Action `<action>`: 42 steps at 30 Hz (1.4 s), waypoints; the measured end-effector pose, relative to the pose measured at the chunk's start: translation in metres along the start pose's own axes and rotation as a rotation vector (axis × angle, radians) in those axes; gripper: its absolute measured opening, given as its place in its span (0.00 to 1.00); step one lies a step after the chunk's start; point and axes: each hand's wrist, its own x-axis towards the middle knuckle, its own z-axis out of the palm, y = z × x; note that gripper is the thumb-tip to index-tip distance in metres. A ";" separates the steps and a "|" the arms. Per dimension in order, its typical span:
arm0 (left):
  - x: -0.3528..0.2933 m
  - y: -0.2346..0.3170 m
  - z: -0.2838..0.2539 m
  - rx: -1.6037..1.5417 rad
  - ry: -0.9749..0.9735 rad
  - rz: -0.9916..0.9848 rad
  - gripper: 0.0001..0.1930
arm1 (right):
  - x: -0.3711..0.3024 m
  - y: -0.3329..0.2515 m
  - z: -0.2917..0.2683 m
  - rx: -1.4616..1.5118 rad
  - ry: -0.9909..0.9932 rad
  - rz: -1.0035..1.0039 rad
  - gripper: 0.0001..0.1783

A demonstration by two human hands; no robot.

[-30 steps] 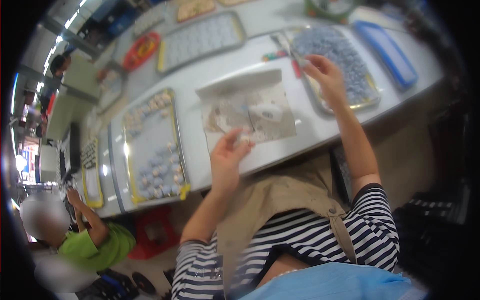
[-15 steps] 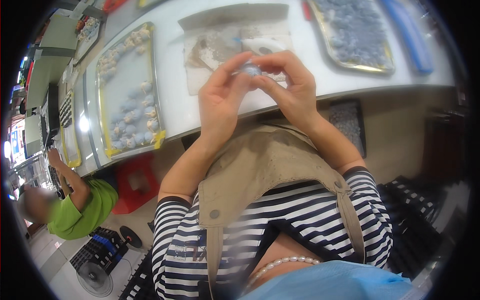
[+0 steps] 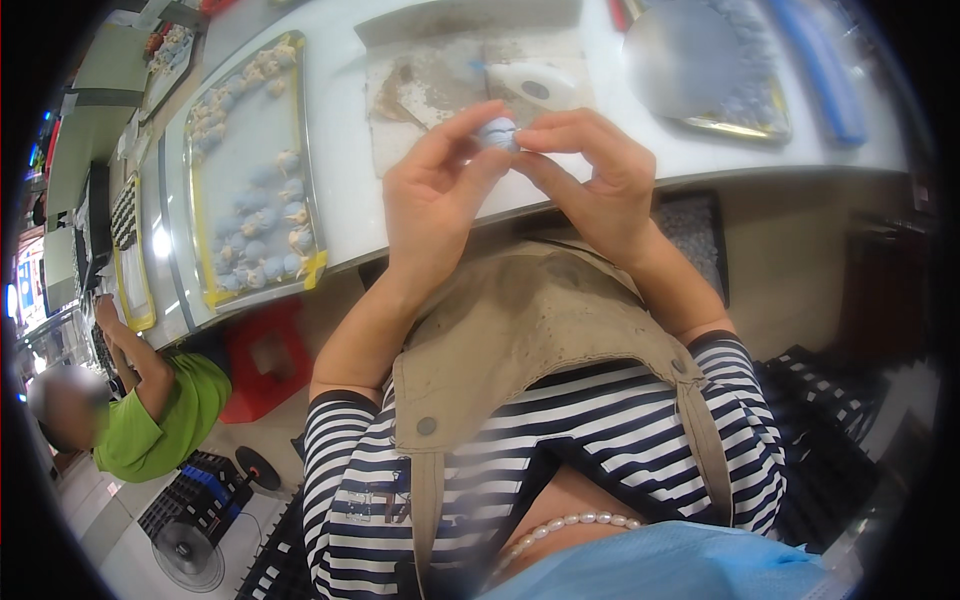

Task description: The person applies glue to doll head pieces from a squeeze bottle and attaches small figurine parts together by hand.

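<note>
A small light-blue ball-shaped piece (image 3: 497, 133) with a dark curved line across it is held over the near part of the worktable. My left hand (image 3: 436, 185) grips it from the left between thumb and forefinger. The thumb and forefinger of my right hand (image 3: 592, 172) come together at its right edge, pinched against it. Their tips hide whatever small part may lie between them. Just beyond my hands lies a stained, whitish cardboard sheet (image 3: 420, 90) with an oval-holed white piece (image 3: 540, 88) on it.
On the left, a yellow-edged tray (image 3: 315, 200) bears several blue and cream pieces. Another tray (image 3: 740, 130) of greyish pieces stands at the far right, beside a blue strip (image 3: 820, 75). A person in a green shirt (image 3: 170, 420) works at the left, near a red stool (image 3: 262, 355).
My right hand has shifted slightly right, its fingers drawn into a pinch at the ball's edge. More of the ball and its dark line now shows.
</note>
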 end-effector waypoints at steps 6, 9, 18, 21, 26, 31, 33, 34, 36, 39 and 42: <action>0.001 -0.002 0.000 -0.019 0.018 -0.003 0.13 | 0.003 -0.008 -0.004 -0.058 -0.067 0.067 0.09; -0.001 -0.007 0.004 0.012 0.057 0.066 0.14 | 0.005 -0.002 -0.006 -0.047 -0.101 0.039 0.09; -0.002 -0.007 0.007 0.076 0.021 0.107 0.15 | 0.003 0.003 -0.010 0.080 -0.036 0.074 0.08; -0.001 -0.006 0.007 0.084 0.009 0.098 0.17 | 0.003 0.000 -0.007 0.082 -0.021 0.063 0.08; 0.000 -0.003 0.010 0.093 0.013 0.090 0.19 | 0.006 -0.001 -0.009 0.129 -0.035 0.137 0.08; -0.002 0.002 0.009 0.011 -0.056 0.007 0.21 | 0.002 0.000 -0.006 0.188 -0.009 0.184 0.07; -0.001 0.001 0.013 -0.019 -0.037 0.033 0.20 | 0.001 -0.001 -0.004 0.109 0.004 0.116 0.07; -0.001 0.000 0.014 -0.048 -0.019 0.060 0.20 | 0.002 0.000 -0.005 0.110 0.004 0.119 0.07; -0.002 0.000 0.012 -0.004 -0.033 0.073 0.19 | 0.002 0.003 -0.005 0.060 0.004 0.042 0.07; -0.002 -0.001 0.010 0.050 -0.048 0.083 0.18 | 0.002 0.003 -0.005 0.224 -0.010 0.174 0.07; 0.001 -0.006 0.007 0.092 -0.055 0.083 0.18 | -0.001 0.005 -0.004 0.290 0.004 0.245 0.07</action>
